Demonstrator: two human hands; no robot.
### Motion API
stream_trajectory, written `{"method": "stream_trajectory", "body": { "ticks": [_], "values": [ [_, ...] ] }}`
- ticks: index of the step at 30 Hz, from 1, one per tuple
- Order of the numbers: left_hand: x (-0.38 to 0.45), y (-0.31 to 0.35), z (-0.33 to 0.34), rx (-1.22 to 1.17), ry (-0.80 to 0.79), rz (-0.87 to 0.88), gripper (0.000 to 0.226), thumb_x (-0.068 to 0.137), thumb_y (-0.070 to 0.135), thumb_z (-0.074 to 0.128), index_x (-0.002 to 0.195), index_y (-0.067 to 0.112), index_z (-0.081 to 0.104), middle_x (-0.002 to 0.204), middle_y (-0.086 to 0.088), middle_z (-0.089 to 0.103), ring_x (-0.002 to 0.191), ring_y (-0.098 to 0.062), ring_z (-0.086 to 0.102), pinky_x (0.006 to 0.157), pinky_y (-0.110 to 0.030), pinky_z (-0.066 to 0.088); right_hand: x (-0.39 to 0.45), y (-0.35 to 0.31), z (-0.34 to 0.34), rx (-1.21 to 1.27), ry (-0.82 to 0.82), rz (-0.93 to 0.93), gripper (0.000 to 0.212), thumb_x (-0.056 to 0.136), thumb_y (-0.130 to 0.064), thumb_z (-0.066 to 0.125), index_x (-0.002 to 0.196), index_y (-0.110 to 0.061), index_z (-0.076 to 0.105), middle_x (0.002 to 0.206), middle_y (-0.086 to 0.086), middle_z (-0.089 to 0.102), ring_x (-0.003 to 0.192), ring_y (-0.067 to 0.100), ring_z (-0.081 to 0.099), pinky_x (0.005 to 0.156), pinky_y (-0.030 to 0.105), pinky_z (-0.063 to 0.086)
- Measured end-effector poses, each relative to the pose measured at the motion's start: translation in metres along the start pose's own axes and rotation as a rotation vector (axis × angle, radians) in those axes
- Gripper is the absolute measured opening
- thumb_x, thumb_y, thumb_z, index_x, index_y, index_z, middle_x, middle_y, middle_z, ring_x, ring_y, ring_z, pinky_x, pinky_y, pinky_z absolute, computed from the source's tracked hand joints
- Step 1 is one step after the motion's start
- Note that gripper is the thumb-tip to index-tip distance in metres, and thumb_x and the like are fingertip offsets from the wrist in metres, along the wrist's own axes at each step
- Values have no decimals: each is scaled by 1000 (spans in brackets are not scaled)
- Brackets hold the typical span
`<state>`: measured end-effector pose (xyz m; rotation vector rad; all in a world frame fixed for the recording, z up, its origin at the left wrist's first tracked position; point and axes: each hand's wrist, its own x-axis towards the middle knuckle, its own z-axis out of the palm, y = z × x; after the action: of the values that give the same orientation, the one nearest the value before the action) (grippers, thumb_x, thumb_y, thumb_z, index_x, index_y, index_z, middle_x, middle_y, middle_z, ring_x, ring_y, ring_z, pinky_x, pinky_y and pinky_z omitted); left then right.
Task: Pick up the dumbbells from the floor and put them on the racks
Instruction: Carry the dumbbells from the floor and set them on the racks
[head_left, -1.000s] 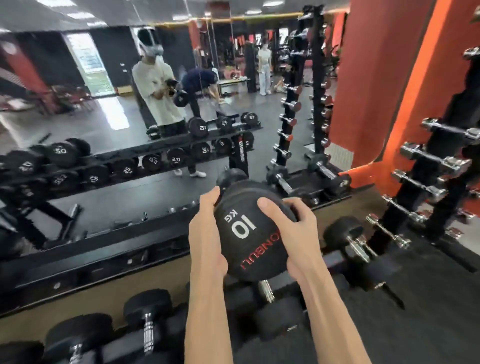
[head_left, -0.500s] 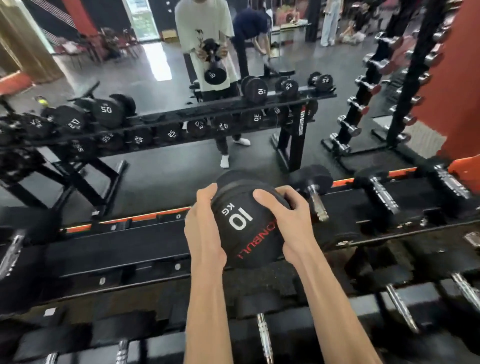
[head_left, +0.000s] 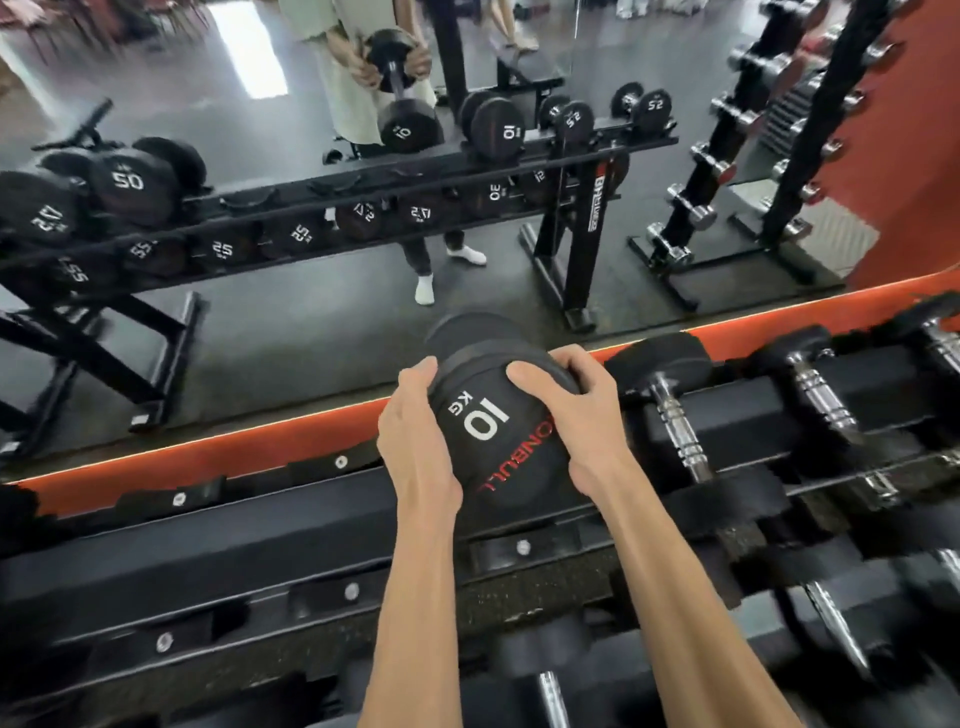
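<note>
Mirror-side rack (head_left: 291, 525) now sits directly below. Left hand (head_left: 415, 441) and right hand (head_left: 576, 415) clasp the dumbbell (head_left: 493, 415), lowered toward its far-rail slot; placement appears imminent.

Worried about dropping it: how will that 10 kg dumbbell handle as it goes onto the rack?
The dumbbell is probably heavy for its size: it is marked 10 KG and both the left hand and right hand cradle it. Its round head may roll on the rack. The matte surface likely grips well.
</note>
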<state>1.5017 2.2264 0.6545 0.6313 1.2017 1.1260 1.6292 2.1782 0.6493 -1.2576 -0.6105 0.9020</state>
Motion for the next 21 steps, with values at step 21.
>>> {"method": "stream_trajectory", "body": {
  "ticks": [21],
  "values": [
    [-6, -76, -42, 879, -391, 231, 74, 48, 33, 105, 111, 25, 66, 106, 3, 78, 100, -23, 75, 92, -55, 60, -13, 89, -85, -192, -263, -39, 38, 74, -39, 73, 97, -12, 60, 89, -2, 63, 81, 5, 58, 77, 21, 49]
  ]
}}
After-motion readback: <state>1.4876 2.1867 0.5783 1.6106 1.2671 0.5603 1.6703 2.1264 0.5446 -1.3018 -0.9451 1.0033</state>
